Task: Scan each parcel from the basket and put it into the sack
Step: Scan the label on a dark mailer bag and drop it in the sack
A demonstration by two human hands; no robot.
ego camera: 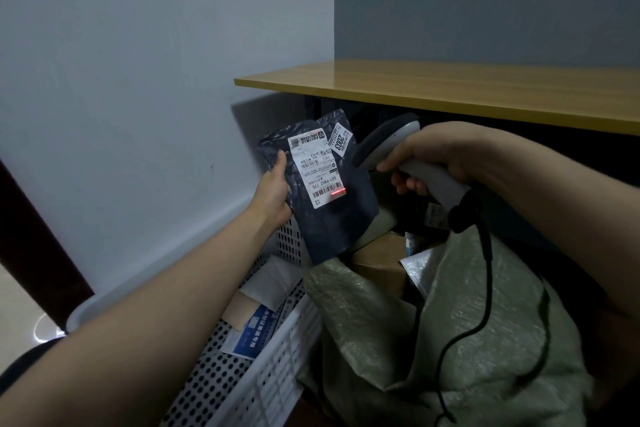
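Dark parcel (pixel 332 204), a red scan line across its label (pixel 317 170), hangs above the white basket (pixel 277 374), beside the mouth of the green sack (pixel 374 322). The grip of the left hand (pixel 273 191) pinches its edge; the grip of the right hand (pixel 436 156) curls round the grey scanner (pixel 384 139).

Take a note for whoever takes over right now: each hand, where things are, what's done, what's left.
Left hand grips the dark parcel by its edge, label facing the scanner.
Right hand holds the scanner; its red line lies on the label's lower barcode.
Sack stands open below, a cardboard box and a silver mailer already inside.
Basket holds a white envelope and a blue-printed packet.
Left: drop this parcel into the sack, then scan what remains in the basket.
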